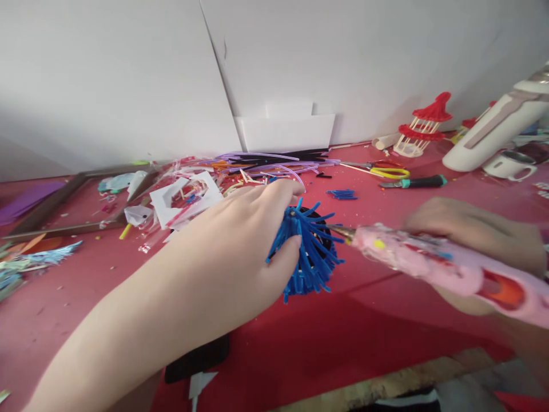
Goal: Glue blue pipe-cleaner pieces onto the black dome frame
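My left hand (253,229) grips a round craft piece (311,257) made of many short blue pipe-cleaner strips fanned out around a dark base. The thumb lies across the strips, while the other fingers wrap its far side and are partly hidden. From the right, my right hand (467,229) holds a pink hot glue gun (429,263), blurred by motion. Its metal nozzle points left and reaches the right edge of the blue piece; I cannot tell whether they touch. Beyond the piece lies a small pile of cut blue strips (342,194).
Purple and black pipe cleaners (278,160) lie along the wall. Yellow-handled pliers (390,171), a utility knife (416,182), a red-roofed model (422,129), a white bottle (493,126) and a mug (508,166) stand or lie at the back right. Paper scraps (184,197) and a frame (51,206) are left.
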`<state>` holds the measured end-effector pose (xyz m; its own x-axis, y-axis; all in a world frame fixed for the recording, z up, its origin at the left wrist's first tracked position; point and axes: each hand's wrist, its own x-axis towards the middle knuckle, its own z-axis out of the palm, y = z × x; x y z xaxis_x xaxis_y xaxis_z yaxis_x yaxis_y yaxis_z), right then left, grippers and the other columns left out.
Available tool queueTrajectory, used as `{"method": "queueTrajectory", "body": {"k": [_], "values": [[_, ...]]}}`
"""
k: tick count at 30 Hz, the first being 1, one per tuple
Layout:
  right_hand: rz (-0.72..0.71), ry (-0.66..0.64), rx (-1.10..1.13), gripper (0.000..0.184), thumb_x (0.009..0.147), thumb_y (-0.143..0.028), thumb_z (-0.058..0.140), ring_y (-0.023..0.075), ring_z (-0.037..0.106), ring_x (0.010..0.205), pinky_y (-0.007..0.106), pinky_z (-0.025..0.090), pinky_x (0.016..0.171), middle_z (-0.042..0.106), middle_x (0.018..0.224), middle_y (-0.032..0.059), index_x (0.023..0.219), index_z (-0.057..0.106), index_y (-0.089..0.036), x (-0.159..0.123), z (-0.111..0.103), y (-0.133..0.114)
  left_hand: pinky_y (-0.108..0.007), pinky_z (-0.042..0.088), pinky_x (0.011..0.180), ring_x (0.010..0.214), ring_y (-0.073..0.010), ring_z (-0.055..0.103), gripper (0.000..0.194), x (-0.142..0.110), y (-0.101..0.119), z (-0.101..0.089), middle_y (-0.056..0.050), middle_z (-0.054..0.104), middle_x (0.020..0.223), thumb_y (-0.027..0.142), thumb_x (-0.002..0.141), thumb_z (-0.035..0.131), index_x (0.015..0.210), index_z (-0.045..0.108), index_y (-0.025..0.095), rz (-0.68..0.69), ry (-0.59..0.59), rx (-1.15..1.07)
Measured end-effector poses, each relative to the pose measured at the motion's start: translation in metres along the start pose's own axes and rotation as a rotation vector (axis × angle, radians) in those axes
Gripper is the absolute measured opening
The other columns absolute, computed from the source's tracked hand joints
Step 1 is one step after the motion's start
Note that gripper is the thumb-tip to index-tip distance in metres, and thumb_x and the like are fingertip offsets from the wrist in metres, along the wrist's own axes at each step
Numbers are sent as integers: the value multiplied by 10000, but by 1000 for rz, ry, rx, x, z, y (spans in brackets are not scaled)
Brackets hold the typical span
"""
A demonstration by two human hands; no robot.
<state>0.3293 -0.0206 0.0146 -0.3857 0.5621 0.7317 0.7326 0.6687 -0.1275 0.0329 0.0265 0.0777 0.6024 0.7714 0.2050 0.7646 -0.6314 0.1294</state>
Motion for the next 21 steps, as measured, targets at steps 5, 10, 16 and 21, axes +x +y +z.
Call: {"method": "queueTrajectory", "body": {"k": [5, 10, 16, 21], "values": [[-140, -32, 15, 126, 992, -214, 503, 178, 687, 770, 336, 571, 699, 711, 877, 75, 1014, 627, -200, 0, 14, 2, -493, 581, 838, 1103, -350, 695, 390, 5, 6, 1, -133, 686, 1293, 274, 945, 459, 1324, 539, 222, 20, -9, -20], [-132, -22, -43, 166, 1011, -296, 480, 187, 666, 747, 351, 561, 678, 699, 842, 77, 994, 614, -201, -5, 17, 4, -479, 571, 806, 1044, -345, 708, 343, 7, 6, 0, -111, 715, 1188, 256, 941, 453, 1258, 579, 221, 8, -6, -32], [-147, -5, -63, 99, 973, -220, 509, 187, 644, 720, 350, 545, 653, 679, 795, 64, 956, 605, -204, 1, 17, 0, -444, 561, 737, 973, -334, 717, 331, 4, 5, 0, -104, 728, 1149, 283, 933, 466, 1240, 582, 238, 15, -2, -9], [-80, 36, -28, 114, 917, -115, 566, 153, 621, 660, 313, 525, 621, 653, 759, 25, 932, 610, -219, 1, 17, -3, -429, 552, 712, 961, -321, 721, 358, 3, -3, -6, -81, 733, 1194, 306, 951, 449, 1277, 594, 280, 63, -27, 12]]}}
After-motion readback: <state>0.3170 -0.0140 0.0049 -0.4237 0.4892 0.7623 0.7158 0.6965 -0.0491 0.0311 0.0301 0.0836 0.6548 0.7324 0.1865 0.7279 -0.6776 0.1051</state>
